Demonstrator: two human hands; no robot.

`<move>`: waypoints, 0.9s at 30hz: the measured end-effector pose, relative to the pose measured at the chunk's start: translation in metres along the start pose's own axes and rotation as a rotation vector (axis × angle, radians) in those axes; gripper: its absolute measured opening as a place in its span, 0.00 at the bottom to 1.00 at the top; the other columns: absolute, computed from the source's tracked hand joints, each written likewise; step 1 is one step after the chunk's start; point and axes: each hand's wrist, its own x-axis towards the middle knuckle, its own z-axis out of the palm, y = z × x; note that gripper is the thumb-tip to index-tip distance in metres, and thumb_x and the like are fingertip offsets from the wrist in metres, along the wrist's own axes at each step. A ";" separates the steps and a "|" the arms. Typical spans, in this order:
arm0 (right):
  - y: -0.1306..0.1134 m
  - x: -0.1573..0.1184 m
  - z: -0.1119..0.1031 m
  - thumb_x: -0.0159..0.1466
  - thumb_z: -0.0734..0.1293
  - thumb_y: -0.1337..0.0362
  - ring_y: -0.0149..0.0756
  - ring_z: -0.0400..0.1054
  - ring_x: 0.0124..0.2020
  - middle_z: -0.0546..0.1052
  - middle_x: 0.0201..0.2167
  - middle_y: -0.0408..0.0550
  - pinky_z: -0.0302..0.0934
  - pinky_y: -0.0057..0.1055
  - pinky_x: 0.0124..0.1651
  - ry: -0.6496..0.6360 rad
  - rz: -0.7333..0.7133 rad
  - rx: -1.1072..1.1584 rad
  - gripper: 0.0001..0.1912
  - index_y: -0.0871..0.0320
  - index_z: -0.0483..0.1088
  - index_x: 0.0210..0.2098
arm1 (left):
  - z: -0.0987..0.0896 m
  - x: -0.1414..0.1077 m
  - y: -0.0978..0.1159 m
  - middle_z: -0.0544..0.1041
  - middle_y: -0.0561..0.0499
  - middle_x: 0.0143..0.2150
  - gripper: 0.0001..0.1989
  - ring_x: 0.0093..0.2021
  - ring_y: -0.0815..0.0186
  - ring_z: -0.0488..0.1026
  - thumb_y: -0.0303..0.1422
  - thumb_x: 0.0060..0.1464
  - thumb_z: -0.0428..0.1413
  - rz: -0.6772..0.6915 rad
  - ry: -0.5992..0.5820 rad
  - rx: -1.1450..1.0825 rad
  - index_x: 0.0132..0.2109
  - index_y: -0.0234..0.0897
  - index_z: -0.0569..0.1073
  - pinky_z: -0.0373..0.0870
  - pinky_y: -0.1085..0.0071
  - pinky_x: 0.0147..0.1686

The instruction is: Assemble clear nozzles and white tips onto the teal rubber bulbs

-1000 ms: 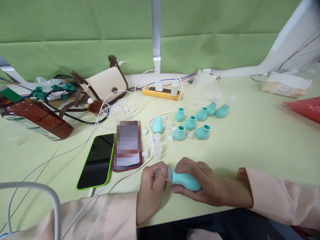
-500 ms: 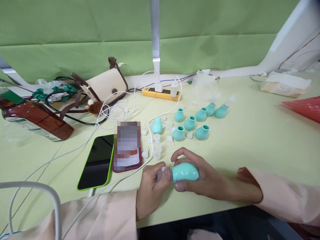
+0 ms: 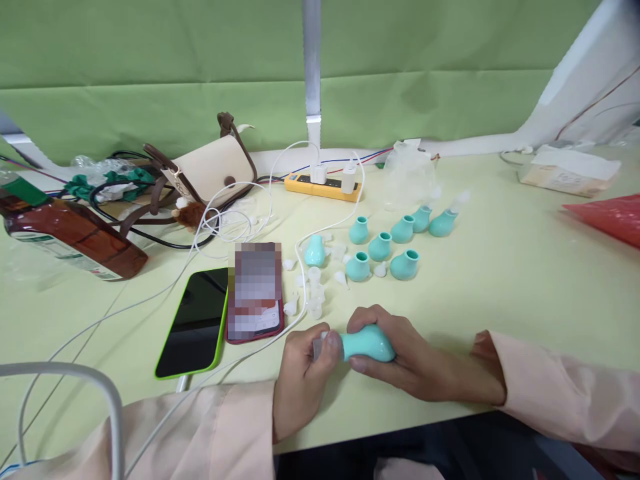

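My right hand wraps its fingers and thumb round a teal squeeze bulb, held on its side with the neck toward the left. At the neck, my left hand pinches a clear plastic tip between thumb and forefinger; the fingers hide much of it. Beyond the hands stand several teal bulbs with open necks. Two at the back, one of them a teal bulb, carry clear tips. Another glossy bulb stands at the left of the group, among small clear plastic pieces.
Left of the hands lie a green-edged phone and a red-cased phone, with a white cable running past. Farther back are a cream handbag, a yellow power strip and a leaning bottle. A red bag lies far right.
My right hand's fingers have closed down round the bulb, and the bulb has tilted slightly. My left hand keeps its pinch in nearly the same place.
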 end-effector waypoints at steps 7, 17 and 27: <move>-0.007 0.002 0.008 0.58 0.61 0.58 0.25 0.53 0.25 0.60 0.29 0.41 0.53 0.22 0.25 0.025 0.197 0.476 0.13 0.55 0.52 0.38 | -0.001 0.003 0.000 0.48 0.60 0.16 0.20 0.18 0.74 0.46 0.44 0.51 0.46 -0.034 -0.019 -0.071 0.19 0.38 0.50 0.45 0.74 0.18; -0.005 -0.008 0.005 0.60 0.57 0.68 0.31 0.58 0.35 0.58 0.41 0.50 0.60 0.27 0.34 -0.014 -0.001 0.339 0.19 0.54 0.43 0.48 | 0.003 -0.001 0.002 0.66 0.54 0.30 0.09 0.32 0.68 0.63 0.37 0.49 0.53 -0.078 0.037 -0.279 0.37 0.39 0.64 0.61 0.74 0.33; 0.036 0.019 -0.041 0.53 0.63 0.63 0.41 0.59 0.36 0.64 0.34 0.50 0.53 0.38 0.36 0.669 -0.328 -0.670 0.13 0.57 0.62 0.38 | 0.001 -0.006 0.001 0.66 0.49 0.40 0.08 0.41 0.63 0.64 0.34 0.52 0.50 0.112 0.015 -0.208 0.39 0.40 0.59 0.59 0.68 0.41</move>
